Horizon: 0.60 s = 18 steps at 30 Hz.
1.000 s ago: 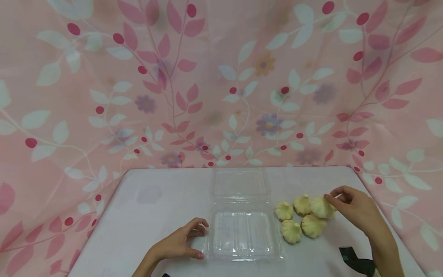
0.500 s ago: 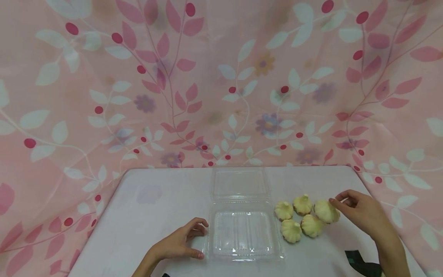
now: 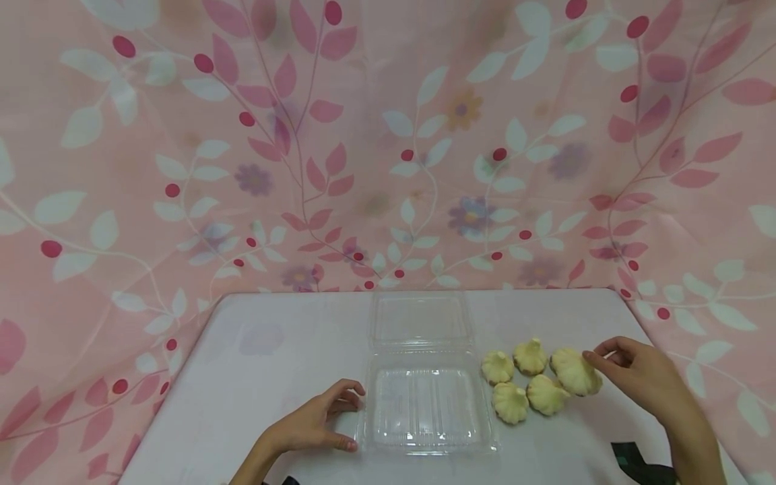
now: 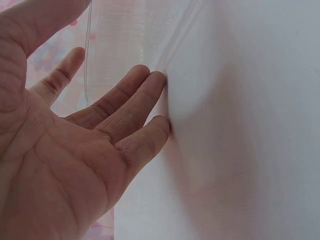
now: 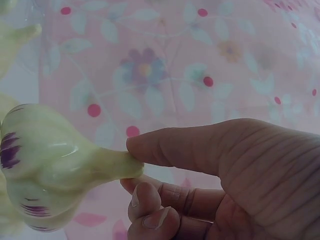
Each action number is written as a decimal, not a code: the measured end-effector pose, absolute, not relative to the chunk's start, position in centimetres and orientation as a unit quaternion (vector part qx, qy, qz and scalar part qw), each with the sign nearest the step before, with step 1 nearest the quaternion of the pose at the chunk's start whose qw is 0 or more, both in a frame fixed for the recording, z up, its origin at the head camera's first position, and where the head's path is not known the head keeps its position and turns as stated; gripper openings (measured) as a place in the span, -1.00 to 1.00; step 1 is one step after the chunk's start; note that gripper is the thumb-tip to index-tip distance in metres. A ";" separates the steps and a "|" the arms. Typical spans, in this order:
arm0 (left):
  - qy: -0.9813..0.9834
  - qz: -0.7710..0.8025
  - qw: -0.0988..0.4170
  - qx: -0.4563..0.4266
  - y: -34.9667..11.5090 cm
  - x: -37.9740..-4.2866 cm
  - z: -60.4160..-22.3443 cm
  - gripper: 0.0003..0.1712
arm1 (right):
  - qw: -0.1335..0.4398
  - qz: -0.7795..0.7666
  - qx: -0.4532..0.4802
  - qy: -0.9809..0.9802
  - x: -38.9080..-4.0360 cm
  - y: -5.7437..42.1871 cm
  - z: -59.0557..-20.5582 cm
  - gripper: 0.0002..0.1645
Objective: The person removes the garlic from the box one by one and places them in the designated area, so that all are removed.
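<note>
My right hand (image 3: 633,374) pinches a garlic bulb (image 5: 55,170) by its stem between thumb and fingers. Purple streaks mark the bulb's rounded base, which points away from the hand. In the head view this held garlic (image 3: 582,376) is at the right end of a group of pale garlic bulbs (image 3: 547,395). Left of them lies a clear plastic clamshell box (image 3: 432,411), its lid (image 3: 421,322) folded back flat. Beside the box's left edge is my left hand (image 3: 315,419), fingertips right at the rim. Its fingers look relaxed and slightly bent in the left wrist view.
A white table (image 3: 242,397) carries everything. Behind it hangs a pink curtain (image 3: 376,135) with a leaf and flower print. A dark strap (image 3: 639,465) shows near my right wrist.
My right hand has moved to the right and slightly toward me with the held garlic bulb, away from the other bulbs. The left hand and the box have stayed put.
</note>
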<state>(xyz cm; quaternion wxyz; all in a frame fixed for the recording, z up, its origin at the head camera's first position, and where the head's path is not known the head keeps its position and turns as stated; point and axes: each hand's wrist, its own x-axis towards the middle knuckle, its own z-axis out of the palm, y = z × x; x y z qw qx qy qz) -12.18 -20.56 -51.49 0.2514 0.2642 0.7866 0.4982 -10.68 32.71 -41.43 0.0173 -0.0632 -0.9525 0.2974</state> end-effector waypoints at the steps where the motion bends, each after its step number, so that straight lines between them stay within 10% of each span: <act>1: 0.787 0.498 0.252 0.263 -20.6 -12.2 -51.5 -0.04 | 0.015 0.296 -0.064 -0.953 -10.7 32.8 -41.4 -0.49; 18: 0.786 0.498 0.250 0.267 -20.5 -12.1 -51.3 -0.04 | -0.026 0.296 -0.078 -0.952 -10.5 33.9 -41.8 -0.45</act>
